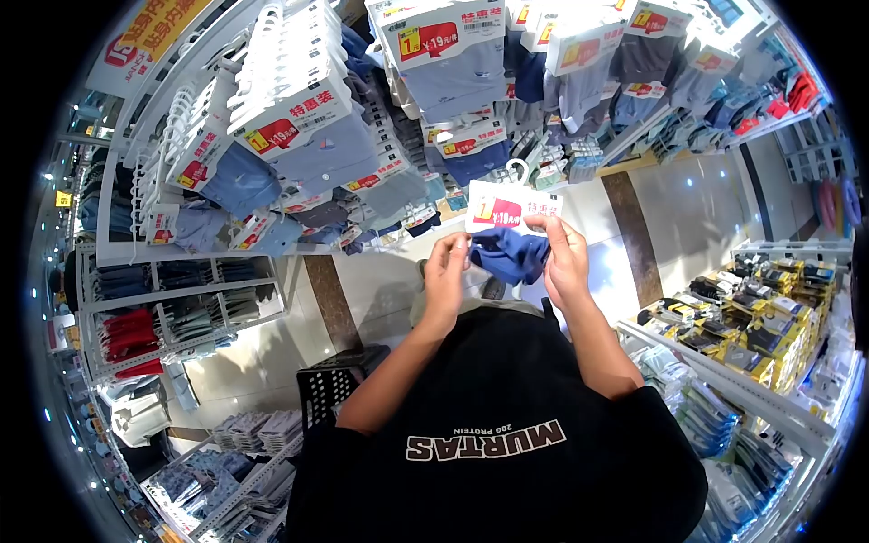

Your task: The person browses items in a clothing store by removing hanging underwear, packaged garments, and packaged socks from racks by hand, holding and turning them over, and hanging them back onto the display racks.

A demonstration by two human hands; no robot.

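Observation:
Between my hands is a dark blue pair of underpants [509,257], bunched up below a white card hanger [513,206] with a red and yellow price label and a hook on top. My left hand [444,279] pinches the left edge of the fabric between thumb and fingers. On the other side, my right hand [567,257] is closed on the right edge, its fingers over the lower right corner of the card. Both hands are in front of my chest, a little below the rack of hanging underpants [326,149].
Racks of carded underpants [444,59] span the front. Right of me is a shelf with yellow packets [756,317] and bagged goods [724,434]. On the left stand a shelf of folded clothes [131,335] and a black perforated basket [326,385]. Tiled floor [380,285] shows between.

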